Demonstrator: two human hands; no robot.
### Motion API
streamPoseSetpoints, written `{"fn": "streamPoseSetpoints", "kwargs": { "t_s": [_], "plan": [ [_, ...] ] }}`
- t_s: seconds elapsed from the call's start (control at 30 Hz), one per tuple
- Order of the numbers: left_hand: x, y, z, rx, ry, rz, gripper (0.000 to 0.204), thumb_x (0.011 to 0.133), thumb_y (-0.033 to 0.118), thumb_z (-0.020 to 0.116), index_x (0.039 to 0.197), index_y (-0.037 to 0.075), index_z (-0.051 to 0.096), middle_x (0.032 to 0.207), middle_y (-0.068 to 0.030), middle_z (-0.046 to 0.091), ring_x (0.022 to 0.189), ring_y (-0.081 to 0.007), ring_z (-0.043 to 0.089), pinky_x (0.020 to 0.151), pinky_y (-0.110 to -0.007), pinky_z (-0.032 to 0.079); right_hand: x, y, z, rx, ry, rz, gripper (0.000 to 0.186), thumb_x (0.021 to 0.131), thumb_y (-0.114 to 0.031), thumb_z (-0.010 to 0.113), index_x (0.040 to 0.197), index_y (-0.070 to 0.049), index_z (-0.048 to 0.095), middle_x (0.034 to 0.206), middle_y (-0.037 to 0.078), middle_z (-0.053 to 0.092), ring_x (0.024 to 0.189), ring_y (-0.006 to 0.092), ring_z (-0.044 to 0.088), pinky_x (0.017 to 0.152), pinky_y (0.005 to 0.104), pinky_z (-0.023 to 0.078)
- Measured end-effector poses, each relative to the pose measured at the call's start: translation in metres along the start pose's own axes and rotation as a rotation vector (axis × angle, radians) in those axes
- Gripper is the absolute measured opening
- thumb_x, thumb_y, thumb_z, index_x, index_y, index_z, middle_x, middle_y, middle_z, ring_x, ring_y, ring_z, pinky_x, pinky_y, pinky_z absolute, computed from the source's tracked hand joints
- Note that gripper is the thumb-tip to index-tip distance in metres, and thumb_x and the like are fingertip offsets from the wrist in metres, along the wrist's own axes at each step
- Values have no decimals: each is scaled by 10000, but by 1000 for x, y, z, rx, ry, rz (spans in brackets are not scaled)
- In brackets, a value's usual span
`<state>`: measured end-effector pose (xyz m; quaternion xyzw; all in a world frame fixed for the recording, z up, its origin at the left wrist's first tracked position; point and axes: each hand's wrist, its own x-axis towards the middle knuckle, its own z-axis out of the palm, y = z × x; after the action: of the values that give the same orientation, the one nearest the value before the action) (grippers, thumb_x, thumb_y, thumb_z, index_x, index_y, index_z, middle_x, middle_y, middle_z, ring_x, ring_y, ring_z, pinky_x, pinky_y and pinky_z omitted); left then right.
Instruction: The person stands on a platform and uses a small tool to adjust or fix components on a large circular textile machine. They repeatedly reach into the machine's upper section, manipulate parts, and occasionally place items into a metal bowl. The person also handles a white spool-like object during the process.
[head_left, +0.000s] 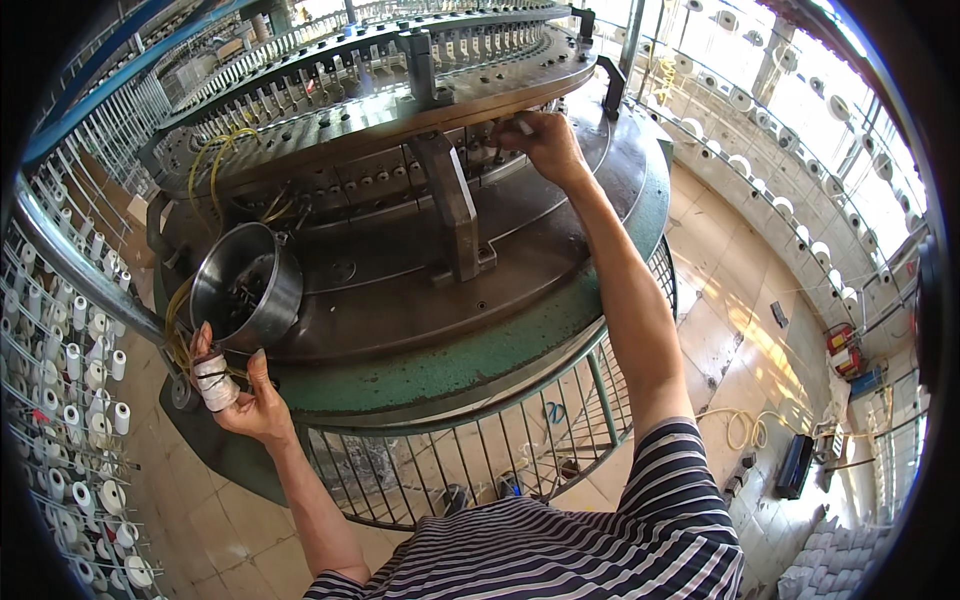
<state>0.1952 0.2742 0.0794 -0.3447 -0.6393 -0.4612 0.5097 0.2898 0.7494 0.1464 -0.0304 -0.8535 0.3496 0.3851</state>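
Note:
My right hand point(548, 145) reaches under the rim of the upper ring point(480, 110) of a large circular knitting machine. Its fingers are closed, with a small pale end showing by them; what they hold is hidden. Low on the left, my left hand point(250, 408) is held up beside a metal pot point(285, 315), thumb and fingers apart. A white wrapping point(215, 384) with dark bands goes round some of its fingers. Dark small pieces point(250, 295) lie in the pot, which stands on the machine's dark bed point(390, 300).
A dark upright bracket point(447, 205) stands between the bed and the ring. Yellow tubes point(212, 165) hang at the left. Green guard bars point(480, 455) curve below the machine's edge. Racks of white yarn cones point(75, 365) line both sides. A fire extinguisher point(845, 350) stands at right.

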Motion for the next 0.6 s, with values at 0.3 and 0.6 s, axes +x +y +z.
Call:
{"fn": "streamPoseSetpoints", "kwargs": {
  "t_s": [0.3,0.6],
  "plan": [
    [1,1,-3,53,-48,21,541,928,254,756,1342,-60,606,1332,-183,633,1250,-330,583,1085,-460,443,-1,4,6,223,85,-1,257,858,-117,789,1073,14,741,846,85,762,793,121,703,718,314,555],
    [2,2,-3,50,-39,36,537,933,264,751,1340,-58,611,1339,-177,623,1251,-325,582,1078,-455,456,-5,3,1,-42,108,57,202,835,-107,800,995,11,763,776,76,747,723,109,685,679,305,542]
  ]
}}
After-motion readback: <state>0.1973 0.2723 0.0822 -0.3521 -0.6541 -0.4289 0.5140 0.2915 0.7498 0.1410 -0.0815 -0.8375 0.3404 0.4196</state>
